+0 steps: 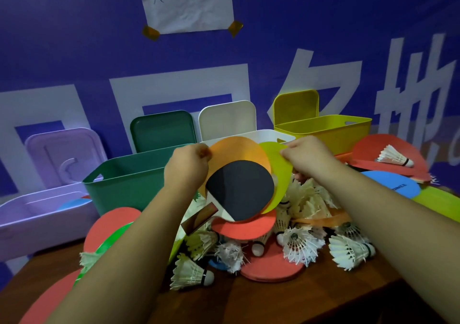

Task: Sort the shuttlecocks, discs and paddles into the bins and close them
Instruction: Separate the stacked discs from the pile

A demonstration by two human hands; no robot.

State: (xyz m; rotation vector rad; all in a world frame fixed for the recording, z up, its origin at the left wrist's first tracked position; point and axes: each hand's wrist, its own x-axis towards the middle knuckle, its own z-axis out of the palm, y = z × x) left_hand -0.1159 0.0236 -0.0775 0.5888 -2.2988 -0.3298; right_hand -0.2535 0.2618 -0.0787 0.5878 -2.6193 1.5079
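Forearms (124, 261) over surface (249, 306). Left hand (186, 167) pinches orange disc (236, 152), right hand (305, 154) pinches yellow-green disc (280, 177). Black paddle (240, 189) leans on both, above shuttlecocks (301, 246). Peel the discs apart slowly or the paddle likely slides. Purple bin (37, 221) probably takes the discs.

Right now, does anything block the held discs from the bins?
Nothing visible. The left hand pinches the orange disc, right hand the yellow disc, just before the open white bin; its lid leans behind.

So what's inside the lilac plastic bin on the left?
A light blue round disc lies in the lilac plastic bin. Its near wall hides the rest.
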